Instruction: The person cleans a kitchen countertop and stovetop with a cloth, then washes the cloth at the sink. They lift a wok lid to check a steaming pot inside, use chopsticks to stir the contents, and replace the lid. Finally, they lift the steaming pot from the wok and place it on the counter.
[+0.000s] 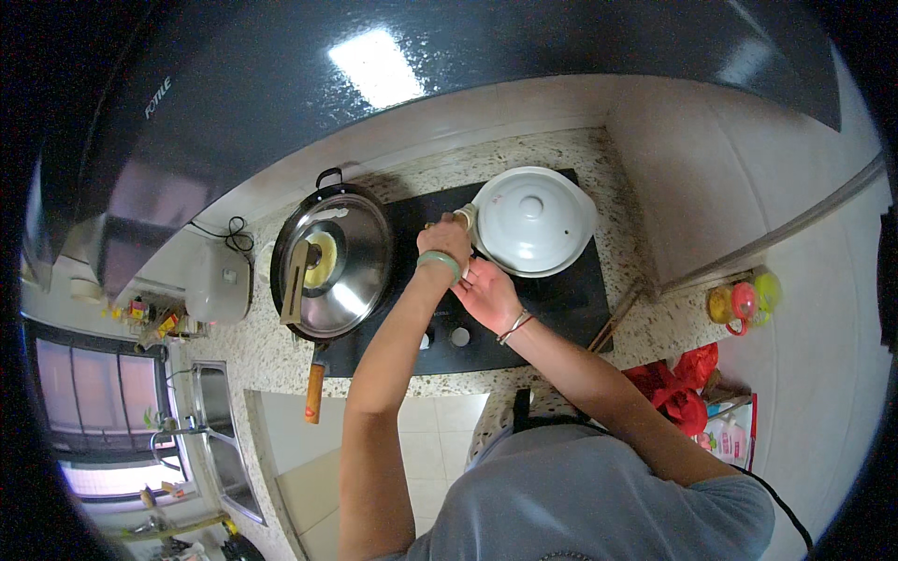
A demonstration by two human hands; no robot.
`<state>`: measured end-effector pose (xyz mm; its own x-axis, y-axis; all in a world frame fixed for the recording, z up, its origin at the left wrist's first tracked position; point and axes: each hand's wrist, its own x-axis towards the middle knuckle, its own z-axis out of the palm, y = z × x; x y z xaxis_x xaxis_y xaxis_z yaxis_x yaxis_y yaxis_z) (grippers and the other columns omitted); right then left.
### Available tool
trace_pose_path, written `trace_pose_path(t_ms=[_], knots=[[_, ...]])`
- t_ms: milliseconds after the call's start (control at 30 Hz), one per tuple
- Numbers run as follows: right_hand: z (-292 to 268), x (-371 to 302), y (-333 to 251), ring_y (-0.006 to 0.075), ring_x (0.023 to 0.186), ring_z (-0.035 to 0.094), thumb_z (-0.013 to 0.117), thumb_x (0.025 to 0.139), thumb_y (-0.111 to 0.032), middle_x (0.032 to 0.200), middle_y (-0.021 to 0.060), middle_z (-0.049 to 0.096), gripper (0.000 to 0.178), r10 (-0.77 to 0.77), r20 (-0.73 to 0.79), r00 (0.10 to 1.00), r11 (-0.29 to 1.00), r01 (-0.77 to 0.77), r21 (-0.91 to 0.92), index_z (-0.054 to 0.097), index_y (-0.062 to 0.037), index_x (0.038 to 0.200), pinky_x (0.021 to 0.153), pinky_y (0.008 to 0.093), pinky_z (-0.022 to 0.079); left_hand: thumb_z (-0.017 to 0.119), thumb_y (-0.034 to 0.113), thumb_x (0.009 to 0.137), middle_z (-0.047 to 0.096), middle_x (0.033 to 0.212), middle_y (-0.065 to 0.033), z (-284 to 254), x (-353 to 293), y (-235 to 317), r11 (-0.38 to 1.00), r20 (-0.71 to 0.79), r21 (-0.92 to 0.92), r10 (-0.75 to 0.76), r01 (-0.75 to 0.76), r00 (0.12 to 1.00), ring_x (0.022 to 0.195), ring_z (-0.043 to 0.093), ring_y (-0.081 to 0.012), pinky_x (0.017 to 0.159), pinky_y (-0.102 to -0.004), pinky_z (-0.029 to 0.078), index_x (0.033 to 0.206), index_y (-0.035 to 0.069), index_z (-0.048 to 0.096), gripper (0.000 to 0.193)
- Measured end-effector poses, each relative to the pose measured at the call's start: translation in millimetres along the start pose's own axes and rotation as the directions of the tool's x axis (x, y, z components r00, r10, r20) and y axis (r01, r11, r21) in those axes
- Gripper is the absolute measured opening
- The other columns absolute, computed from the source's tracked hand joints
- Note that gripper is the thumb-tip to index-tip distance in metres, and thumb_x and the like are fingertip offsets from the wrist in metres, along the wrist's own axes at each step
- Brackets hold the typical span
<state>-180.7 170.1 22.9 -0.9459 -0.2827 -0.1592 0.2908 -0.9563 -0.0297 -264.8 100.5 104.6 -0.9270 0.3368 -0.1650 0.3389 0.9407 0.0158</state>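
Observation:
My left hand (447, 237), with a green bangle at the wrist, is closed at the left side of a lidded white pot (531, 222). A small cream-coloured piece (466, 214) shows at its fingers; I cannot tell whether it belongs to the pot. Just below, my right hand (492, 292) is turned palm up with fingers loosely extended, its fingertips close under the left hand. To the left stands a wok (279, 245) under a shiny metal lid (360, 257). A slotted wooden spatula (295, 282) lies across that lid.
Both vessels sit on a black cooktop (393, 353) in a speckled counter (257, 351). The wok's wooden handle (314, 393) juts over the front edge. Chopsticks (617, 316) lie at right, near colourful-lidded jars (731, 304). A dark range hood (561, 47) overhangs; a sink (215, 397) is left.

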Motion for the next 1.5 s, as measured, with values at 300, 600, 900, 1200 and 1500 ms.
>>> trace_pose_path(t_ms=[300, 600, 900, 1200, 1500], knots=[[-4.8, -22.8, 7.9, 0.02, 0.103, 0.051, 0.041, 0.093, -0.022, 0.11, 0.0059, 0.058, 0.025, 0.052, -0.065, 0.997, 0.999, -0.052, -0.005, 0.054, -0.0059, 0.108, 0.096, 0.0353, 0.039, 0.053, 0.021, 0.083, 0.06, 0.108, -0.0134, 9.0, -18.9, -0.3, 0.999, 0.025, -0.032, -0.012, 0.013, 1.0, 0.091, 0.062, -0.0353, 0.076, -0.0434, 0.051, 0.11, 0.007, 0.056, 0.03], [3.8, -24.1, 5.3, 0.0182, 0.104, 0.052, 0.039, 0.095, -0.023, 0.109, 0.0056, 0.058, 0.027, 0.018, 0.089, 0.996, 0.999, -0.014, -0.042, 0.051, -0.0052, 0.112, 0.095, 0.035, 0.04, 0.055, 0.02, 0.082, 0.061, 0.099, -0.0173, -16.4, -58.6, 6.4, 0.993, -0.24, -0.107, 0.03, -0.057, 0.97, 0.085, 0.062, -0.0336, 0.066, -0.0404, 0.052, 0.092, 0.001, 0.06, 0.023], [43.5, -133.8, 4.3, 0.0106, 0.084, 0.058, 0.052, 0.092, -0.018, 0.09, 0.0016, 0.06, 0.015, 0.11, -0.244, 0.964, 0.769, -0.238, -0.594, 0.059, -0.006, 0.099, 0.076, 0.0266, 0.048, 0.047, 0.039, 0.092, 0.064, 0.093, -0.0097, 68.2, -285.3, -58.8, -0.76, 0.437, -0.373, 0.362, 0.532, 0.824, 0.071, 0.063, -0.0183, 0.054, -0.0269, 0.051, 0.116, 0.0, 0.05, 0.045], [-9.1, -136.8, -39.9, 0.0129, 0.082, 0.06, 0.06, 0.086, -0.013, 0.091, 0.0027, 0.064, 0.013, -0.009, -0.328, 0.945, 0.884, -0.146, -0.444, 0.063, -0.0064, 0.097, 0.073, 0.0272, 0.048, 0.053, 0.019, 0.092, 0.056, 0.122, -0.0123, 63.2, -261.1, 35.6, -0.199, 0.213, -0.962, -0.126, 0.186, 0.969, 0.108, 0.056, -0.0219, 0.089, -0.0349, 0.048, 0.122, 0.003, 0.051, 0.034], [55.9, -171.0, -42.3, 0.015, 0.09, 0.059, 0.051, 0.092, -0.018, 0.099, 0.0052, 0.061, 0.024, 0.121, -0.19, 0.974, 0.918, -0.183, -0.352, 0.056, -0.0035, 0.11, 0.081, 0.0298, 0.047, 0.041, 0.031, 0.097, 0.052, 0.123, -0.0117, 52.7, -244.3, 66.8, -0.71, 0.096, -0.7, 0.011, 0.076, 0.995, 0.118, 0.045, -0.022, 0.099, -0.0348, 0.037, 0.117, 0.005, 0.051, 0.035]])
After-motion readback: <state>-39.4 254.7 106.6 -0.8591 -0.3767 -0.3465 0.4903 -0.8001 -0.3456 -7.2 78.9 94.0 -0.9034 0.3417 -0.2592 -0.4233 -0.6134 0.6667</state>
